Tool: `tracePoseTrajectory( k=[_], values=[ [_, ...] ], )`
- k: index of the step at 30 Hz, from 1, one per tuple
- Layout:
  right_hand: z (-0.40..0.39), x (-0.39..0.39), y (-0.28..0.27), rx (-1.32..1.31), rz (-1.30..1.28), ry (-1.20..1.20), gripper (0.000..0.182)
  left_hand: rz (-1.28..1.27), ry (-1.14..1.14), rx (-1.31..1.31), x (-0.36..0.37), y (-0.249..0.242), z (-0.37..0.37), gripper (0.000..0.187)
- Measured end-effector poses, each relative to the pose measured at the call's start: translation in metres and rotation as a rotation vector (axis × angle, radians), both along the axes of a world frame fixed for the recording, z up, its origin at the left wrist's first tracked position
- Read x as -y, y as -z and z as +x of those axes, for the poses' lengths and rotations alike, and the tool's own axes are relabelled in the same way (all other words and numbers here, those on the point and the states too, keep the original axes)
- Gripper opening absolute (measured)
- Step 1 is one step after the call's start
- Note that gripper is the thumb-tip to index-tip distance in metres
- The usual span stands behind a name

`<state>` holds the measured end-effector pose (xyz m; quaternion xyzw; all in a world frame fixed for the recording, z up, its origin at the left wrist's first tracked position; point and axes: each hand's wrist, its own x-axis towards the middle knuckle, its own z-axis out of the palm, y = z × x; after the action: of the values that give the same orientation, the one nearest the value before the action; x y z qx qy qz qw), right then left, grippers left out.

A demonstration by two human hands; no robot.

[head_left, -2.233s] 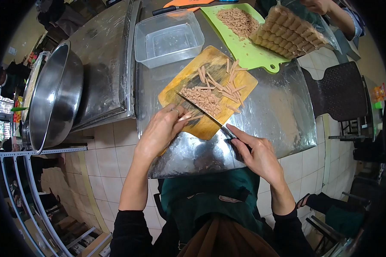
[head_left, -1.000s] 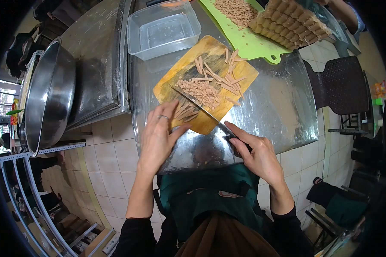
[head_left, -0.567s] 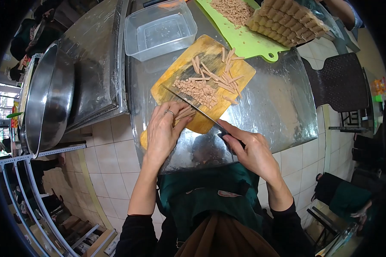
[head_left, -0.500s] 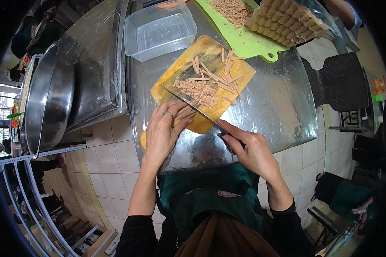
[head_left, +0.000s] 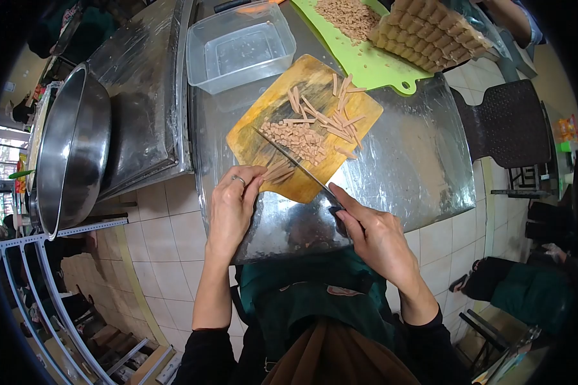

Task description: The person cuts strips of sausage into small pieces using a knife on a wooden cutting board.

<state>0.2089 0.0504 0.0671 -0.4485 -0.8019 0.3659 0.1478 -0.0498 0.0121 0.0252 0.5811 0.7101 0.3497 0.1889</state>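
My right hand grips the dark handle of a kitchen knife. Its blade slants across a wooden cutting board, along the near edge of a pile of small pinkish diced pieces. On the knife's near side, my left hand, with a ring on one finger, pinches the ends of a small bundle of pinkish sausage-like strips. More loose strips lie scattered on the board's far right part, beyond the diced pile.
Behind the board stands a clear plastic container. A green cutting board holds chopped bits, beside an egg tray. At left is a large steel bowl. Another person's arm shows at top right.
My left hand has slid back toward the lower left, baring more of the strips. The blade has shifted slightly right, toward the strips' side of the diced pile.
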Motion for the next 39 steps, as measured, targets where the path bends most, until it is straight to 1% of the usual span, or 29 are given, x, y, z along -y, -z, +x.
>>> tracePoseTrajectory(
  k=[4,7,10,14,17,18,22,24,31,37,39],
  values=[
    [-0.004,-0.003,0.001,0.016,-0.013,-0.028,0.045,-0.008,0.031,-0.018,-0.002,-0.001,0.001,0.017],
    [-0.003,-0.005,0.0,-0.011,-0.026,-0.02,0.046,0.017,0.041,-0.055,-0.002,0.0,-0.001,0.022],
    [0.0,-0.006,-0.002,-0.041,-0.036,0.011,0.045,0.02,0.016,-0.091,-0.004,-0.005,0.006,0.033],
    [0.002,-0.003,0.0,-0.034,-0.044,0.03,0.045,0.062,0.076,-0.215,-0.011,-0.001,0.015,0.046],
    [0.001,-0.003,-0.001,-0.017,-0.06,-0.003,0.045,0.045,0.104,-0.225,-0.014,0.006,0.017,0.042],
    [0.0,-0.003,0.0,-0.014,-0.064,-0.009,0.045,0.076,0.082,-0.221,-0.014,0.009,0.019,0.037],
    [-0.002,-0.004,0.008,-0.043,-0.022,-0.024,0.046,0.114,0.007,-0.23,-0.012,0.014,0.026,0.032],
    [-0.003,-0.005,0.01,-0.052,-0.043,-0.035,0.048,0.112,-0.04,-0.222,-0.01,0.013,0.032,0.031],
    [-0.006,-0.009,0.017,-0.12,-0.031,-0.042,0.051,0.168,-0.127,-0.262,-0.008,0.019,0.04,0.03],
    [0.003,-0.005,0.008,-0.051,-0.084,0.011,0.051,0.188,-0.172,-0.274,-0.008,0.025,0.044,0.034],
    [0.003,-0.001,0.008,-0.073,-0.099,0.023,0.051,0.217,-0.184,-0.291,-0.01,0.029,0.046,0.035]
  ],
)
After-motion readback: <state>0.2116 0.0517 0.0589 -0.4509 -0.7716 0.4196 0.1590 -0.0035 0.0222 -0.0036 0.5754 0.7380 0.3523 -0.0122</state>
